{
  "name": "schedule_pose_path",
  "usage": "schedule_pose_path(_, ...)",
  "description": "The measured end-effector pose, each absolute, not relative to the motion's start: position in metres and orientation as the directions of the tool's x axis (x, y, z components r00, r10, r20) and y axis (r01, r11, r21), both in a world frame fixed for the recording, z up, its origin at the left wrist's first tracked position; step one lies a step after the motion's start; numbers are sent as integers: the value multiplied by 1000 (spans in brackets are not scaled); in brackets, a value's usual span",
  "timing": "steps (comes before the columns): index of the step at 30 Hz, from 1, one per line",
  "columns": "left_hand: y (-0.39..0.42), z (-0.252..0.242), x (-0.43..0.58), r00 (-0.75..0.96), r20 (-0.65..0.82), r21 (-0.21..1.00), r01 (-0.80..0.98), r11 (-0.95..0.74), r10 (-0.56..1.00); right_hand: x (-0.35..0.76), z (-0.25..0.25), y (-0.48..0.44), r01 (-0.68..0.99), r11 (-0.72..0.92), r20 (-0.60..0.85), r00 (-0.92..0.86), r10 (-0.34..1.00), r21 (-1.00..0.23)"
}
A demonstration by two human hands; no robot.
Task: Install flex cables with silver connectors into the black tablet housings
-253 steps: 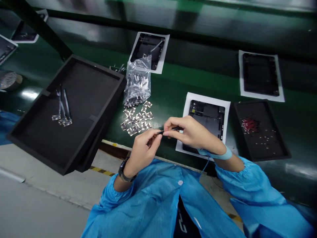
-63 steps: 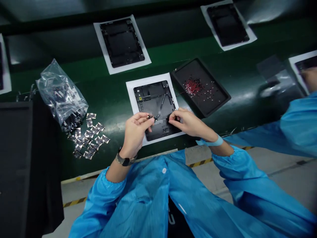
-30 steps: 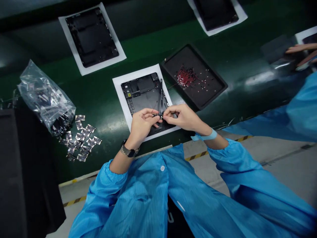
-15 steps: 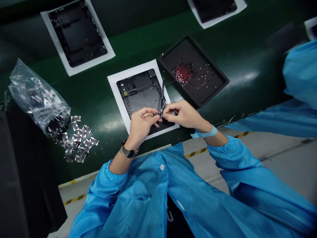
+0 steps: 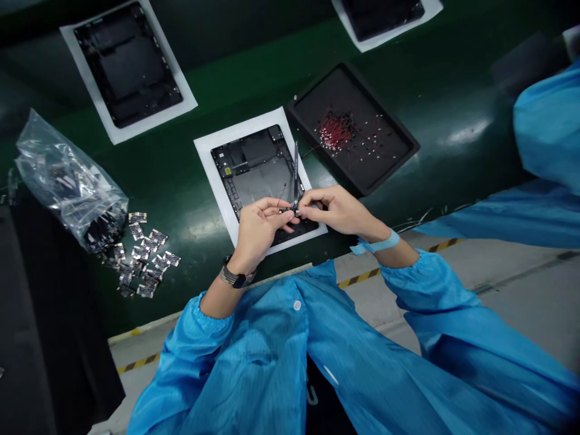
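A black tablet back shell (image 5: 254, 172) lies on a white sheet (image 5: 206, 169) on the green belt. Both hands meet over its near end. My left hand (image 5: 258, 229) pinches a small circuit board (image 5: 288, 211) between thumb and fingers. My right hand (image 5: 338, 209) pinches the lower end of a thin black flex cable (image 5: 296, 172), which stands up from the board and runs away over the shell. The fingertips of the two hands almost touch at the board.
A black tray (image 5: 362, 130) with red wires sits right of the shell. A plastic bag (image 5: 67, 178) and several loose small boards (image 5: 142, 254) lie at left. More shells on white sheets (image 5: 122, 63) rest farther back. Another person's blue sleeve (image 5: 548, 130) is at right.
Over the last second the hands have stayed pinched together at the board; the view shifted slightly. Earlier the hands moved from in front of the belt onto the shell.
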State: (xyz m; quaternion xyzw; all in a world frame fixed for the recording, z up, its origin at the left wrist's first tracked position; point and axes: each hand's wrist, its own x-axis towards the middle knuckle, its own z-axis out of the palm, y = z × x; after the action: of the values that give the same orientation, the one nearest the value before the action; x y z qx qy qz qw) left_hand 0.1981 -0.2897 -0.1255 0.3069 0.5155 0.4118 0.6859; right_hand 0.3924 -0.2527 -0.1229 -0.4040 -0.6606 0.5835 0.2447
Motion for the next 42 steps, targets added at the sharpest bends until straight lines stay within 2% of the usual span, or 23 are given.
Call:
schedule_pose_path(6,-295,-130,206,6,-417,882,-236,407,909,388,-129,-267,337,84,-80,-445,892,-938)
schedule_pose_path(12,-299,-130,209,-47,-411,897,-199,395,910,382,-129,-276,390,146,-11,-374,927,-909)
schedule_pose_path(22,-292,-122,198,92,-507,825,-236,513,857,398,-120,-246,330,38,-185,-618,764,-943)
schedule_pose_path(34,-291,-124,199,94,-522,815,-236,528,848,396,-119,-239,364,17,-240,-647,724,-931)
schedule_pose_path(36,-291,-118,192,106,-530,826,-160,541,841,395,-119,-242,366,50,-208,-630,749,-929)
schedule_pose_path(39,-283,-103,169,77,-541,837,148,527,838,394,-124,-247,387,164,-55,-496,867,-907)
schedule_pose_path(40,-277,-99,159,36,-496,839,278,468,868,394,-127,-248,422,209,22,-407,913,-882)
schedule_pose_path(42,-254,-94,138,-45,-272,806,536,253,961,392,-134,-248,550,274,155,-253,955,-789)
